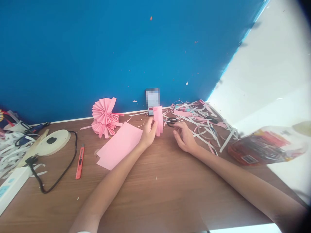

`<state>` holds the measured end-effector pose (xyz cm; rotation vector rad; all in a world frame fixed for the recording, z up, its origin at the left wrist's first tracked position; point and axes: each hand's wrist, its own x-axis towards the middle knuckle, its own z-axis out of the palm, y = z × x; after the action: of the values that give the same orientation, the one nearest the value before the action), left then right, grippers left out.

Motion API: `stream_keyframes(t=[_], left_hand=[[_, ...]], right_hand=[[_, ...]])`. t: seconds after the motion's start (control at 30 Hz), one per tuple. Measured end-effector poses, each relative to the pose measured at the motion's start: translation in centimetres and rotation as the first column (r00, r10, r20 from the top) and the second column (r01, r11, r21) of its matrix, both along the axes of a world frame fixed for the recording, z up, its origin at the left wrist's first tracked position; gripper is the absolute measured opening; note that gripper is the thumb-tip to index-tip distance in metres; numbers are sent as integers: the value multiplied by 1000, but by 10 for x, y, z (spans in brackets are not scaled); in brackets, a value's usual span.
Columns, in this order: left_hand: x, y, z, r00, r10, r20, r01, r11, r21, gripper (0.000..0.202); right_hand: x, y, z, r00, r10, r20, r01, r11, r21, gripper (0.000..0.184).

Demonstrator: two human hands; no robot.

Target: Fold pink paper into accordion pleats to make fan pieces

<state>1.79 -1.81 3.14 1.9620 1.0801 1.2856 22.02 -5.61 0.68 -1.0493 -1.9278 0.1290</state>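
Note:
My left hand (148,133) pinches a folded pink paper strip (158,121), held upright near the back of the table. Black-handled scissors (172,121) lie just right of that strip, their blades partly hidden behind it. Close to the handles is my right hand (185,137), its thumb apart from the bent fingers; whether a fingertip touches the scissors I cannot tell. Flat pink paper sheets (120,145) rest beside my left forearm. Behind them, pleated pink paper fans (105,113) stand against the wall.
A phone (152,100) leans on the blue wall. Paper scraps (206,119) pile up at the back right, near a plastic bag (264,145). To the left are a red utility knife (80,161), a black cable (73,165), a round pale disc (60,145) and a power strip (14,186).

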Motion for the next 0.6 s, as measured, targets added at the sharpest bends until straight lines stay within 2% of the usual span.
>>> stream_keyframes(t=[0.07, 0.1, 0.2, 0.27, 0.33, 0.43, 0.6], left_hand=[[-8, 3, 4, 973, 53, -226, -28, 993, 111, 30], [-12, 5, 5, 937, 86, -340, -22, 982, 186, 31], [-20, 8, 4, 772, 148, -618, 109, 928, 357, 33], [-21, 8, -1, 666, 116, -737, 244, 899, 363, 33], [-21, 7, -7, 593, 53, -804, 358, 877, 321, 32], [-20, 6, -14, 569, -21, -822, 418, 868, 268, 31], [-24, 10, -16, 623, -108, -774, 405, 892, 201, 32]], right_hand=[[0, -1, 2, 997, -70, -41, 71, 997, 36, 43], [0, -2, 3, 992, -115, -46, 117, 991, 56, 49], [-2, -4, 7, 972, -227, 55, 221, 971, 92, 59], [-4, -3, 7, 952, -206, 227, 192, 978, 81, 48], [-5, -3, 4, 900, -142, 412, 133, 990, 51, 28], [-7, -4, -1, 802, -125, 584, 139, 990, 22, 23], [-8, -9, -1, 730, -132, 670, 178, 984, 0, 20]])
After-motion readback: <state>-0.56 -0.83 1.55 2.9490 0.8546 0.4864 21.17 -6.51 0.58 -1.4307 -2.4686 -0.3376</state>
